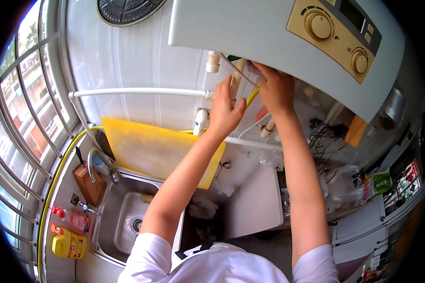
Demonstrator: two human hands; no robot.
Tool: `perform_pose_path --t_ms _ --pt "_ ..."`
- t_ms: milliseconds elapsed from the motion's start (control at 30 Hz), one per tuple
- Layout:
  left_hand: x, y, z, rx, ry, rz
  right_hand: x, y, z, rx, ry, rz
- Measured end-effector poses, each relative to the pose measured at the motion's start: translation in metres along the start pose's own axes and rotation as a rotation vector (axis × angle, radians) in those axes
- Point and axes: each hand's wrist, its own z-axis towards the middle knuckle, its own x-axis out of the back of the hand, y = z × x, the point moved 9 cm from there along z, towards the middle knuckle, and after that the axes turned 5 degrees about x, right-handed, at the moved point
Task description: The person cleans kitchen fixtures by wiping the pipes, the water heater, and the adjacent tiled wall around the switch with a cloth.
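Head cam, looking fwd & down: a person w/ both arms raised works at the underside of a white wall-mounted heater unit (236,26), control panel (335,35) top R. L hand (227,113) is just beside a beige pipe (236,85) below the unit, thumb & fingers spread; can't tell if it touches. R hand (277,92) reaches up under the unit's lower edge, fingertips hidden, so can't tell if it's wide, narrow or holding sth. A thin pale cable (238,71) & yellow hose (253,95) run btwn the hands. Progress, judged from this: work's under way, w/ both hands in position; unit's on the wall, front cover on, nothing visibly finished. What's left, can't tell. Below L: yellow-edged board (151,148), steel sink (120,200).
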Motion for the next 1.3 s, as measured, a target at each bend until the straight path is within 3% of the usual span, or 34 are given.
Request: perform_pose_path --t_ms 100,233,300,367,533,633,733,800,933,1000,1133,1167,1233,1300 --pt "-0.011 0.000 -0.003 0.045 -0.114 0.103 0.013 -0.001 -0.002 0.023 0.108 0.026" --pt "-0.019 -0.009 -0.002 -0.005 -0.090 0.235 0.006 -0.001 0.002 -0.009 0.136 -0.034" --pt "-0.021 -0.013 -0.002 0.001 -0.098 0.241 -0.014 0.007 0.002 -0.061 0.010 -0.039" --pt "-0.014 -0.004 -0.001 -0.094 -0.006 0.253 -0.009 0.007 0.000 -0.038 0.017 -0.044" --pt "-0.007 0.010 0.014 -0.150 -0.007 0.231 -0.001 0.001 0.009 0.031 -0.020 -0.069" --pt "-0.015 0.015 0.016 -0.129 -0.056 0.298 -0.004 0.004 0.010 -0.057 -0.009 -0.134" --pt "-0.015 0.015 0.013 -0.158 -0.025 0.323 -0.012 0.010 0.002 -0.133 -0.149 -0.132" --pt "-0.011 0.016 0.009 -0.209 0.021 0.329 0.002 0.002 -0.009 -0.049 -0.090 0.055" --pt "-0.002 0.023 0.002 -0.268 0.042 0.346 0.037 0.021 -0.045 -0.077 -0.008 0.031" --pt "-0.004 0.020 -0.001 -0.242 0.020 0.384 0.062 0.046 -0.053 -0.180 0.298 0.047" --pt "-0.021 0.013 -0.004 -0.205 -0.001 0.399 0.048 0.037 -0.041 -0.078 0.223 -0.188" --pt "-0.024 0.006 -0.005 -0.163 0.004 0.397 0.048 0.033 -0.042 -0.080 0.224 -0.197" --pt "-0.024 0.006 -0.005 -0.181 0.029 0.409 0.022 0.019 -0.043 0.018 -0.067 -0.084" --pt "-0.026 -0.001 -0.006 -0.145 -0.033 0.443 0.020 0.019 -0.052 0.030 -0.062 -0.074"
